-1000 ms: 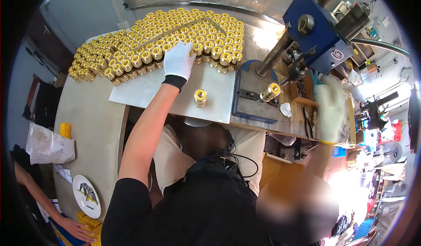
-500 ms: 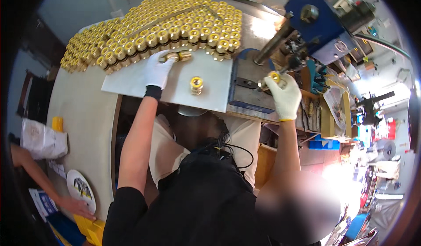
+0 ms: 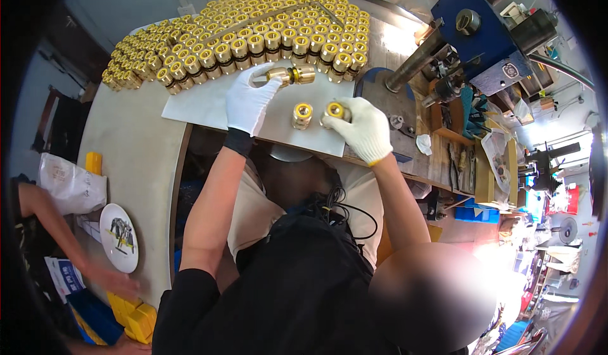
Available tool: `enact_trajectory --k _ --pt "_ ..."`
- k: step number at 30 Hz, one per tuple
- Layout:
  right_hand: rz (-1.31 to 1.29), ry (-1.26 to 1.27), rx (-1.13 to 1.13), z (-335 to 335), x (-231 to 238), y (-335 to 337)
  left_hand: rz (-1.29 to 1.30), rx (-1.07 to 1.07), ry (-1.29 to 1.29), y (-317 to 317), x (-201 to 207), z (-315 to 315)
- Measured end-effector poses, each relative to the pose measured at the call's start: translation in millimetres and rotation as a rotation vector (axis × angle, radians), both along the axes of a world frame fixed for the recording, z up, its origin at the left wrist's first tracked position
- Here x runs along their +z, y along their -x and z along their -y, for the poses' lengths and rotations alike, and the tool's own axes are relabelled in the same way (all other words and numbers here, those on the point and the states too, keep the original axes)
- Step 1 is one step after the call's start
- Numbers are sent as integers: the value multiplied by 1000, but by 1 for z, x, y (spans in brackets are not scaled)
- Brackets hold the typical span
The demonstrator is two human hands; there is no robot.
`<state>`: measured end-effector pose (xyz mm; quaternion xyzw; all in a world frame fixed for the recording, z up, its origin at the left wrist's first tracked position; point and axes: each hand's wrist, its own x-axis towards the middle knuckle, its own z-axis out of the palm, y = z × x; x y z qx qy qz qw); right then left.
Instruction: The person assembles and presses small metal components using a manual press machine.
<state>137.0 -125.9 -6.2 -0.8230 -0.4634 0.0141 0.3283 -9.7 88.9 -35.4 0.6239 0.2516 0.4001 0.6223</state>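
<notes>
Head; right fingers (image 3: 339, 126) bent around fitting (image 3: 334, 109)

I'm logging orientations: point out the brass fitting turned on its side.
The brass fitting in the left hand lies horizontal; the other fittings, including one in the right hand, face upward.

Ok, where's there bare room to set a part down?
Best patch: the white board left of the left hand, bordered behind by massed brass fittings. The grey table between board and white bag is bare too. Crowded: the board's right end, where the right hand grips one fitting beside an upright fitting.
</notes>
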Motion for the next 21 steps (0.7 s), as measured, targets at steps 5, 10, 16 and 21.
enact_trajectory --k 5,10,16,21 --pt "-48 54 79 -12 -3 -1 8 -36 -146 -8 10 18" --pt "-222 9 7 42 13 29 -158 -145 -188 -26 25 52" --pt "-548 -57 -151 112 -15 69 -262 -252 -587 -92 18 105" --pt "-657 -139 -304 152 -32 71 -262 -309 -751 -135 36 137"
